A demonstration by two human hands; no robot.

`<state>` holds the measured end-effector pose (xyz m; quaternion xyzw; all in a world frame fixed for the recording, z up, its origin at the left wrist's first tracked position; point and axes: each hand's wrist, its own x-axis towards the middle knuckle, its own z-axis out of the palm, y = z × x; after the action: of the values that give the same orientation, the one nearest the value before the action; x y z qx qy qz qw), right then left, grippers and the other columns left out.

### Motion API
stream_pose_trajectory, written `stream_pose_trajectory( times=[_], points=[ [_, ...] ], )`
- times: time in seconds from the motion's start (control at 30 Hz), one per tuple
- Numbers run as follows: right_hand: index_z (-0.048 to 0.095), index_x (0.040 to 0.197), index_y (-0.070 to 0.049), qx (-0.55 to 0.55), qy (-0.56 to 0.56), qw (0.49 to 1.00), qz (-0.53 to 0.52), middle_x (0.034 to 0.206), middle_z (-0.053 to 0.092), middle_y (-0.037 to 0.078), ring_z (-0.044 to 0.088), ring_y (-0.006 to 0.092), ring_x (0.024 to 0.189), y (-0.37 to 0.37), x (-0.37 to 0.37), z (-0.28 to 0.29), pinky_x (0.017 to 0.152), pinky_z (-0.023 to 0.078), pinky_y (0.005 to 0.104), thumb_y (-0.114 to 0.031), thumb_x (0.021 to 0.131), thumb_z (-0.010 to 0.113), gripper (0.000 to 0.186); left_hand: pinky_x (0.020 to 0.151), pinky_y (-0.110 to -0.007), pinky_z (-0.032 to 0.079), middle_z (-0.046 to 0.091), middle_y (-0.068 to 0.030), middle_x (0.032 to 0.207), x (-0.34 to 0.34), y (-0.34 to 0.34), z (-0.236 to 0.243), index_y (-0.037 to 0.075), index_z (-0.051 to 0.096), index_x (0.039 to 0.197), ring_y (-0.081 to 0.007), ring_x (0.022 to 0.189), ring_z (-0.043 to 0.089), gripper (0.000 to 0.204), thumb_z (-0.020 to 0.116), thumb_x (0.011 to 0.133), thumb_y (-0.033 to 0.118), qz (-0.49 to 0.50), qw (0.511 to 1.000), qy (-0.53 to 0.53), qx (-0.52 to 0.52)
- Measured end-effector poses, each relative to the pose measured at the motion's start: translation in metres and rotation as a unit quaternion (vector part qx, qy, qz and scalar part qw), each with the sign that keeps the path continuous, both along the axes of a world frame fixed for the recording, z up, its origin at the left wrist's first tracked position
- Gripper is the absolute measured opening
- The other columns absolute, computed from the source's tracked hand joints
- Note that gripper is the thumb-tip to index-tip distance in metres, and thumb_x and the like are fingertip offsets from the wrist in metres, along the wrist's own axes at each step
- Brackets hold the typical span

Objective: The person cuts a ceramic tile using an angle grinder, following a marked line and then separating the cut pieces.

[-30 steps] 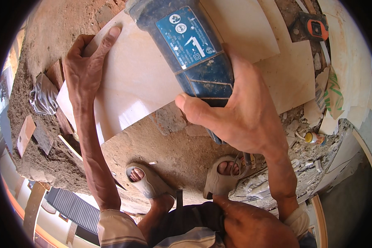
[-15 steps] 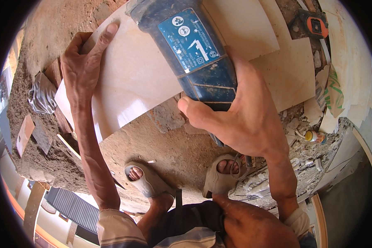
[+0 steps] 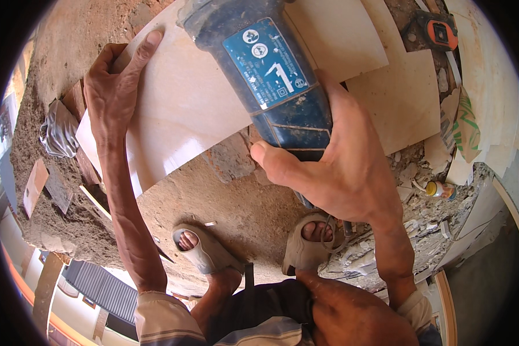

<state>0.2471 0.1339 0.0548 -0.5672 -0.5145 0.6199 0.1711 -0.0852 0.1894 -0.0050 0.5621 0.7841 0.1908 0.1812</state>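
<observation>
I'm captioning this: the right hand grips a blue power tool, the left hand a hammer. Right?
No: in the head view, the left hand holds the edge of a pale tile, not a hammer. The right hand does grip a blue power tool.

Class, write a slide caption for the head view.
Left hand on a pale tile, right hand gripping a blue power tool.

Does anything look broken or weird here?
Yes: broken rubble lies scattered at the right, which looks messy. Also, the right hand grips a blue power tool, yet bare toes show in open sandals, which seems odd with such a tool.
</observation>
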Motion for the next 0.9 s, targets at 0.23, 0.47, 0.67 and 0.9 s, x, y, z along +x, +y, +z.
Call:
stream_pose_trajectory(
  times=[0.23, 0.47, 0.67, 0.9],
  points=[
    [0.066, 0.126, 0.001, 0.014, 0.024, 0.999, -0.016, 0.093, 0.075, 0.008, 0.075, 0.0169, 0.079, -0.008, 0.003, -0.004, 0.076, 0.062, 0.0350, -0.025, 0.085, 0.092, 0.055, 0.075, -0.053, 0.070, 0.083, -0.0165, 0.085, -0.002, 0.000, -0.001, 0.001, 0.082, 0.116, -0.0266, 0.072, 0.082, 0.089, 0.087, 0.080, 0.083, -0.002, 1.000, 0.002, 0.003],
    [0.066, 0.126, 0.001, -0.008, 0.032, 0.999, -0.018, 0.091, 0.074, 0.008, 0.075, 0.0164, 0.075, -0.009, 0.005, 0.000, 0.072, 0.062, 0.0349, -0.025, 0.085, 0.091, 0.054, 0.075, -0.053, 0.070, 0.082, -0.0165, 0.084, 0.002, 0.000, 0.002, 0.001, 0.082, 0.116, -0.0265, 0.072, 0.082, 0.089, 0.087, 0.081, 0.082, 0.004, 1.000, -0.001, -0.006],
    [0.066, 0.126, 0.001, -0.003, 0.027, 1.000, -0.009, 0.090, 0.074, 0.007, 0.075, 0.0155, 0.075, -0.013, 0.007, -0.001, 0.072, 0.062, 0.0341, -0.023, 0.086, 0.090, 0.053, 0.077, -0.054, 0.069, 0.083, -0.0168, 0.085, 0.000, 0.000, 0.002, 0.001, 0.082, 0.116, -0.0267, 0.073, 0.082, 0.090, 0.087, 0.080, 0.083, 0.001, 1.000, -0.001, -0.010],
    [0.065, 0.129, 0.001, -0.006, 0.044, 0.999, -0.008, 0.090, 0.074, 0.006, 0.074, 0.0148, 0.076, -0.016, 0.011, -0.001, 0.073, 0.061, 0.0333, -0.022, 0.087, 0.089, 0.053, 0.077, -0.055, 0.069, 0.082, -0.0169, 0.085, 0.002, 0.001, 0.002, 0.001, 0.082, 0.116, -0.0271, 0.073, 0.082, 0.090, 0.087, 0.080, 0.083, 0.006, 1.000, -0.004, -0.018]
  ],
)
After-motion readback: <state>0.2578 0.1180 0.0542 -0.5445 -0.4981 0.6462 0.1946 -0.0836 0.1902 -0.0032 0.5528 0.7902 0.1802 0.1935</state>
